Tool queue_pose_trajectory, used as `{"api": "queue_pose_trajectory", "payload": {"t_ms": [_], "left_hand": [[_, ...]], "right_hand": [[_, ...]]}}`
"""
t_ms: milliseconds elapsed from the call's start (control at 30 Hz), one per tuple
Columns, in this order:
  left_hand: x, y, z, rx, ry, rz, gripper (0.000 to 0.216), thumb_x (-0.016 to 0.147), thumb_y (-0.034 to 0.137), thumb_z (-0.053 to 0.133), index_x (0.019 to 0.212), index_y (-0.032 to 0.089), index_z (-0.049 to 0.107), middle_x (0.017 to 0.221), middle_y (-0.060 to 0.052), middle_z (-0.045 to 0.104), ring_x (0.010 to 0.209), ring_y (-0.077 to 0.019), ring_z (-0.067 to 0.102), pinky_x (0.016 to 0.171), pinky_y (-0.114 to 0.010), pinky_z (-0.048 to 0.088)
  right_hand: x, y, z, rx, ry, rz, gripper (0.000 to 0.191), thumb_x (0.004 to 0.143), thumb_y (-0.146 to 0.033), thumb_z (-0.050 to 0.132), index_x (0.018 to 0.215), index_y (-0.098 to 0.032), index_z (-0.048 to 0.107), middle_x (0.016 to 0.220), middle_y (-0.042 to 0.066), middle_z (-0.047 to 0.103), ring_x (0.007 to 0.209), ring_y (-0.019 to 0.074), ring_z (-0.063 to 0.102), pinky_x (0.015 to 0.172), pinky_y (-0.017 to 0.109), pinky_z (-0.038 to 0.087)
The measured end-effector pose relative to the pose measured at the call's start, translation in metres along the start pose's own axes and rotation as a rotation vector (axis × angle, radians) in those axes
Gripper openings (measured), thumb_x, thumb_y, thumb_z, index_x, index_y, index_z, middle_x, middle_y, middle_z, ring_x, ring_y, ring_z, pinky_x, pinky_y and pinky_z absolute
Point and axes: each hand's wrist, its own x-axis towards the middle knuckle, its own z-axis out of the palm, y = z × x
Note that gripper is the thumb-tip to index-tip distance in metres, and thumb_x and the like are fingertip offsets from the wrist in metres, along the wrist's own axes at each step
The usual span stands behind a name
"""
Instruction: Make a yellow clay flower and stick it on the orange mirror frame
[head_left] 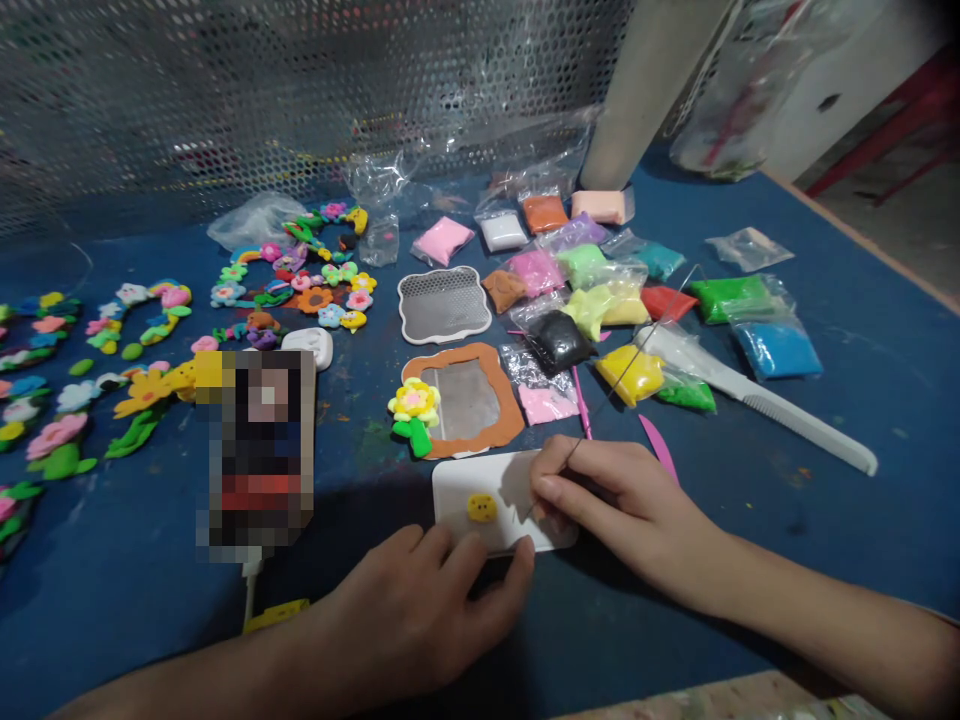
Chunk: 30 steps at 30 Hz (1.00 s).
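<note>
A thin bent wire [621,378] is pinched between the thumb and fingers of my right hand [611,490]. Its lower end points down at a small white board [459,475]. On that board lies a little yellow clay animal face [481,508] with dark dots for features. My left hand [439,595] rests at the board's near edge, its thumb and fingers apart and the fingertips touching or close to the edge. Just behind the board is a mirror frame covered in brown clay [506,400], with a yellow clay flower [415,402] on its left side.
Several bagged clay pieces, such as a black one [561,338] and a blue one [780,347], lie behind my right hand. A white comb [806,425] is at right. A bare mirror [445,305], a blurred phone [262,450] and clay-decorated rings [154,315] are farther left.
</note>
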Motion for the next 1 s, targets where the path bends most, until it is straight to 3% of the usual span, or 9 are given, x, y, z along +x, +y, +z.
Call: {"api": "queue_pose_trajectory", "payload": {"t_ms": [400,633,1000], "left_hand": [[-0.0010,-0.0010,-0.0027,0.043,0.013,0.110,0.036,0.088,0.014,0.040,0.121,0.010,0.054,0.070,-0.004,0.060,0.051,-0.0173,0.056,0.036,-0.029,0.039],[-0.0052,0.0011,0.0041,0.067,0.048,0.054,0.052,0.079,0.024,0.062,0.123,-0.001,0.050,0.068,-0.001,0.058,0.050,-0.0146,0.052,0.036,-0.030,0.036],[-0.0025,0.0013,0.0031,0.086,0.121,0.053,0.040,0.087,0.023,0.053,0.116,-0.004,0.055,0.067,-0.004,0.063,0.048,-0.0135,0.052,0.035,-0.028,0.034]], "right_hand": [[-0.0005,0.0008,-0.0010,0.001,-0.016,0.009,0.022,0.092,-0.029,0.043,0.075,-0.018,0.053,0.068,-0.002,0.055,0.058,0.0089,0.050,0.055,0.020,0.040],[0.0010,-0.0031,-0.0039,-0.072,-0.082,-0.054,0.025,0.091,-0.023,0.044,0.067,-0.017,0.051,0.062,-0.002,0.054,0.056,0.0079,0.049,0.054,0.019,0.037],[0.0008,-0.0035,-0.0037,-0.099,-0.110,-0.096,0.023,0.090,-0.018,0.045,0.069,-0.017,0.052,0.063,-0.003,0.055,0.058,0.0071,0.049,0.057,0.017,0.038]]}}
